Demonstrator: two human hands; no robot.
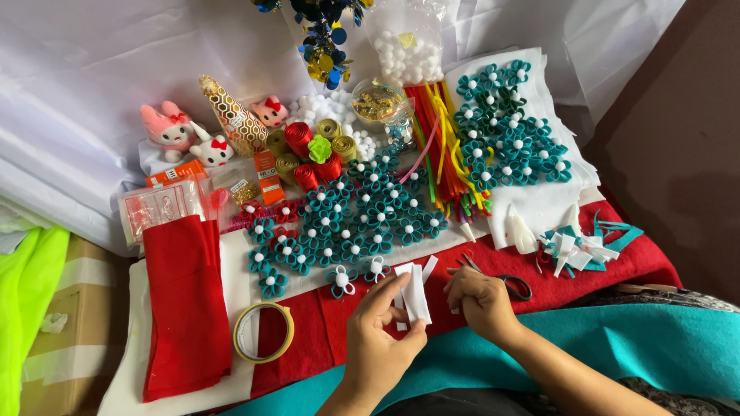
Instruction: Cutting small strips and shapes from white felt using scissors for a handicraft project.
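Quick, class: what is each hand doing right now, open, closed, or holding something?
Left hand: closed on white felt strips.
Right hand: fingers curled shut on the red cloth, beside scissors; contents cannot be told.

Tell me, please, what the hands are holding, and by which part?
The left hand pinches a bundle of white felt strips by its lower end. The right hand is closed beside black scissors; whether it holds anything cannot be told.

A home craft corner: felt flowers (362,219), ribbon rolls (308,150), pipe cleaners (443,139), tape roll (263,332).

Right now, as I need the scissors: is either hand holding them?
No: the scissors lie on the red felt beside the right hand.
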